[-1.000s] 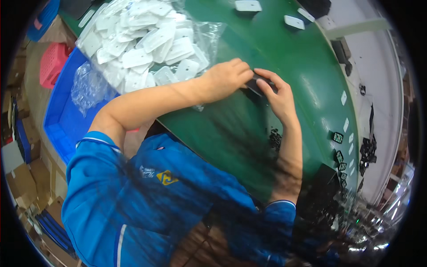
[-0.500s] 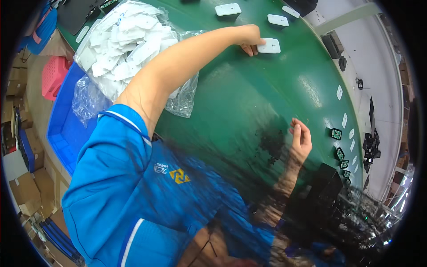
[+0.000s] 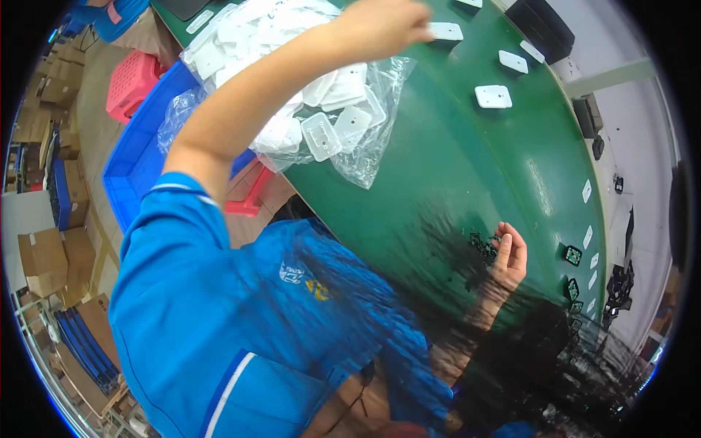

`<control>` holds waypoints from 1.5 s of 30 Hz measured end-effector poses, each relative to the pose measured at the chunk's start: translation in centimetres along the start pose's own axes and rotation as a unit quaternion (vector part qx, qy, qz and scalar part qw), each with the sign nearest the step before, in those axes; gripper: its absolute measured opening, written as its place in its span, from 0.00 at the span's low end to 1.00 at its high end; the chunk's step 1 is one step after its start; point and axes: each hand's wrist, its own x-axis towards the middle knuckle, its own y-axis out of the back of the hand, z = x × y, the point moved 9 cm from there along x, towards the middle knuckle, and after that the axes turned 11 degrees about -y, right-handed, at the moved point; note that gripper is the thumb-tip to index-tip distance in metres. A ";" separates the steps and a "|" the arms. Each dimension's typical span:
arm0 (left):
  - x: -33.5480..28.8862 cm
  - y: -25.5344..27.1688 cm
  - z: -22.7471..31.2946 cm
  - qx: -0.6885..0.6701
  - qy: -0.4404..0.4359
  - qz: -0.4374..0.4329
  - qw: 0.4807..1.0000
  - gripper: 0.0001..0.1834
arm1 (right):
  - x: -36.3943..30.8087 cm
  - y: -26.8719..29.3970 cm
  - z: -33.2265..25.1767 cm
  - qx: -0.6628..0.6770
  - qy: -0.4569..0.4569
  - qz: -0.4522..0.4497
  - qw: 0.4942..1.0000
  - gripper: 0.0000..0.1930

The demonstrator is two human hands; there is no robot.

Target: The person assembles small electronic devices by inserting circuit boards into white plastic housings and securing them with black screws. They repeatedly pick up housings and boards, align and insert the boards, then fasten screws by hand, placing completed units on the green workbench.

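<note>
My left arm reaches across to the far side of the table. My left hand has bent fingers beside the left end of a white plastic cover; whether they grip it I cannot tell. Another white cover lies by itself nearer to me. A bag of white plastic covers spreads under and beside my left forearm. My right hand hovers low over the table, thumb and fingers brought together; what they hold, if anything, is hidden. Next to it lies a pile of small black parts.
More white covers lie toward the far edge by a black box. Along the right edge are small green circuit boards in black frames and thin white pieces. A blue bin and pink stool stand left. Dark strands blur the lower right.
My left hand has let go of a white cover, which now lies on the table, and has moved left. The view has shifted. My right hand stays pinched near the black parts.
</note>
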 end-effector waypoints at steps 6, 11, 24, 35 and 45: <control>-13.7 -1.3 7.0 0.058 0.078 -0.160 0.982 0.17 | -0.6 -3.3 -1.2 -0.013 0.017 -0.032 0.999 0.09; -13.8 -2.2 8.1 0.110 0.138 -0.136 0.975 0.23 | 0.3 -3.3 0.2 0.044 -0.007 -0.038 0.998 0.09; -11.6 -3.4 7.3 0.134 0.039 -0.057 0.989 0.18 | -2.2 4.6 -0.5 -0.195 0.068 0.145 0.968 0.07; -10.1 -4.7 7.0 0.180 0.063 -0.133 0.973 0.15 | -2.5 -2.8 -1.3 -0.415 0.187 0.094 0.885 0.08; -10.8 -5.7 -0.3 0.118 0.131 -0.091 0.980 0.11 | -2.3 -3.4 -1.0 -0.447 0.195 0.191 0.852 0.04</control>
